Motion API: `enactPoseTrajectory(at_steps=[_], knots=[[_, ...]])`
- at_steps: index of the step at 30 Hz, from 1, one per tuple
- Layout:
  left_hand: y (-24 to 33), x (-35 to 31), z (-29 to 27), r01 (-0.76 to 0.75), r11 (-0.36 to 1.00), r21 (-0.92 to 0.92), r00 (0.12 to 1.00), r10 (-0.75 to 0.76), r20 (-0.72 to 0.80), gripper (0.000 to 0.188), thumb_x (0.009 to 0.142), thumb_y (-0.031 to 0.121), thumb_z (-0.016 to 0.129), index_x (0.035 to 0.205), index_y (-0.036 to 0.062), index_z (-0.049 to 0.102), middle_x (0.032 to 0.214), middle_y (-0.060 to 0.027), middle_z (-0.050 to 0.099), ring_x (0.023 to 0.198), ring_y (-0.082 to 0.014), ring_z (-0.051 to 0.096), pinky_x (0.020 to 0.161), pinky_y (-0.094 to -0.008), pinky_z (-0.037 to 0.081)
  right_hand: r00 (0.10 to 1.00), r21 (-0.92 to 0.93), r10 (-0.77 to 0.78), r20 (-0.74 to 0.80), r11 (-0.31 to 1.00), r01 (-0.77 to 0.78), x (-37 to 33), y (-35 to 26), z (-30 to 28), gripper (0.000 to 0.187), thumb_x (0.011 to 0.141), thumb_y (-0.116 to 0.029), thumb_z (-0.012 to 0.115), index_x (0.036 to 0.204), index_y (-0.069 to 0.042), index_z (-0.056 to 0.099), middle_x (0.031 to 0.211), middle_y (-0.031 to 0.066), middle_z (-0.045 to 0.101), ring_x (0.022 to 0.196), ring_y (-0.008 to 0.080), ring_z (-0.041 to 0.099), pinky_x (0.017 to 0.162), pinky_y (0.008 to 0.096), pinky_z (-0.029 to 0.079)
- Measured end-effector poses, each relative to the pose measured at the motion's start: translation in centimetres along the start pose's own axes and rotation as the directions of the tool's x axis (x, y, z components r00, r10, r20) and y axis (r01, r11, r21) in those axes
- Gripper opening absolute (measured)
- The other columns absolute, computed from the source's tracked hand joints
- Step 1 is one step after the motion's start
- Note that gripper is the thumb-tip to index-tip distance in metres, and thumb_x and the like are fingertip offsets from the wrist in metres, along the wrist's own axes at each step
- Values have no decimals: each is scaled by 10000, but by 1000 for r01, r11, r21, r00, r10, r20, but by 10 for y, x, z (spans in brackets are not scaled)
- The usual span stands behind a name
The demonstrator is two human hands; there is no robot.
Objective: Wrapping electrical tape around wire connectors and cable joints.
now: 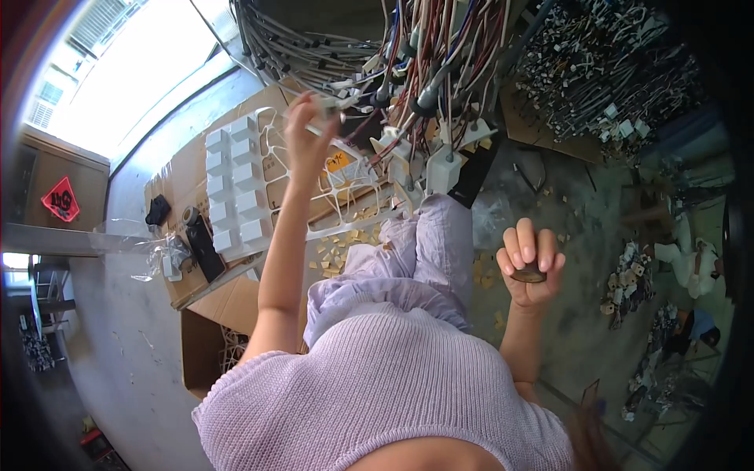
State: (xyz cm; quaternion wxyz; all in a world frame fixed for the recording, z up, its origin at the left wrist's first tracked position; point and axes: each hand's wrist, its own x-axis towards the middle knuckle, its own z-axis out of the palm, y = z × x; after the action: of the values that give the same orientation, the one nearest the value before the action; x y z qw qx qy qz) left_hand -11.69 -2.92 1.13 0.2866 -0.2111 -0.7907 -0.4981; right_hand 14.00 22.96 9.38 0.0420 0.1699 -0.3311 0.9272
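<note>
My left hand is raised over the cardboard-covered work surface, fingers pinched at a small pale piece beside the hanging wires; motion blur hides its exact kind. To the right, over the floor, my right hand curls its fingers around a small dark brown round thing, perhaps a tape roll. Ahead of my knees hangs a thick bundle of red, white and blue wires with white plastic housings at the lower ends. Just left of my left forearm lies a tray of white blocks.
White open plastic frames lie on cardboard. A black tape dispenser-like object sits at the left edge. Small tan squares litter the floor. Cable heaps fill the far right; another person is low at the right.
</note>
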Motion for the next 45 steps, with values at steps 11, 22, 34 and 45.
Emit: enactPoseTrajectory(at_steps=[11, 22, 34, 45], knots=[[95, -88, -94, 686, -481, -546, 530, -183, 828, 737, 940, 564, 266, 1276, -66, 448, 1150, -238, 584, 1086, -466, 560, 981, -581, 400, 934, -248, 345, -96, 900, -358, 32, 50, 13, 254, 849, -299, 536, 887, -71, 431, 796, 53, 467, 656, 94, 410, 552, 220, 350], [166, -78, -58, 717, 572, -400, 585, -181, 791, 539, 708, -1, 617, 1231, 27, 493, 1086, -74, 573, 1008, -157, 565, 872, -290, 451, 957, -576, 167, -237, 769, -277, 37, 42, 29, 598, 695, -48, 821, 1187, -3, 484, 1064, 67, 563, 948, 106, 561, 842, 248, 478], [170, -80, -44, 491, 816, -304, 655, -116, 747, 558, 620, -31, 649, 1153, 40, 502, 1022, -145, 556, 969, -309, 588, 832, -357, 467, 896, -909, 427, 119, 411, -75, 60, 2, 25, 448, 606, -128, 791, 1023, -25, 663, 1042, 68, 531, 1045, 213, 524, 931, 333, 418], [175, -83, -23, 291, 930, -223, 844, -140, 519, 496, 655, 32, 706, 1115, 32, 523, 1014, -172, 558, 968, -381, 561, 811, -389, 470, 920, -743, 333, -206, 559, -368, 38, 5, 56, 1040, 551, -286, 904, 1379, 65, 382, 1187, 134, 582, 1008, 185, 602, 933, 297, 465]])
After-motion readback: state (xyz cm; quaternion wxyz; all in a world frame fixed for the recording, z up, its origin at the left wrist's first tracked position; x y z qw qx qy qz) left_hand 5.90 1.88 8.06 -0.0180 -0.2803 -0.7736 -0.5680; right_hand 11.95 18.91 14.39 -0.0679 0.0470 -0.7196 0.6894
